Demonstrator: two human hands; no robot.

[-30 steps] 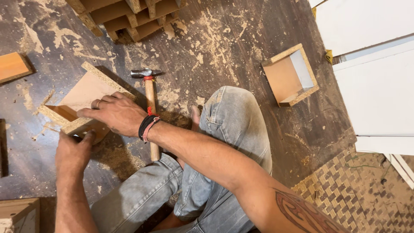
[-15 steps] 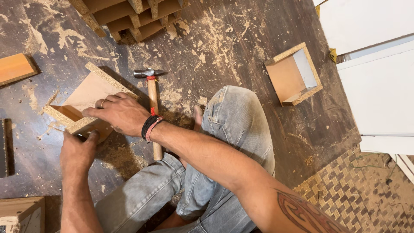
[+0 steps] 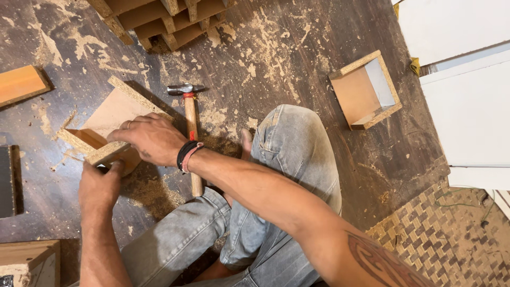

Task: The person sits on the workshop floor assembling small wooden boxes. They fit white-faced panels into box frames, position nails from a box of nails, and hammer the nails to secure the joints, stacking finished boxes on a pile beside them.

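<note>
Box (image 3: 114, 119) of chipboard on floor (image 3: 297, 58), at 9 o'clock of knee (image 3: 297, 143). Right hand (image 3: 151, 139) lies flat on its near wall, fingers together. Left hand (image 3: 98, 186) closed at that wall's end. Hammer (image 3: 189, 133) just beside at 3 o'clock. Second box (image 3: 365, 90) well apart; sawdust all round.

We sit on a dark, scuffed floor (image 3: 319, 32) dusted with pale sawdust (image 3: 265, 48). A hammer (image 3: 189, 127) with a wooden handle lies near its middle, just beside an open chipboard box (image 3: 106, 125). A second small chipboard box (image 3: 365, 90) rests apart toward the right edge, near white panels (image 3: 462, 106). Stacked wooden frames (image 3: 164, 18) sit at the far edge, an orange board (image 3: 21, 85) at the left, and patterned tiling (image 3: 441, 234) fills the near right corner.
</note>
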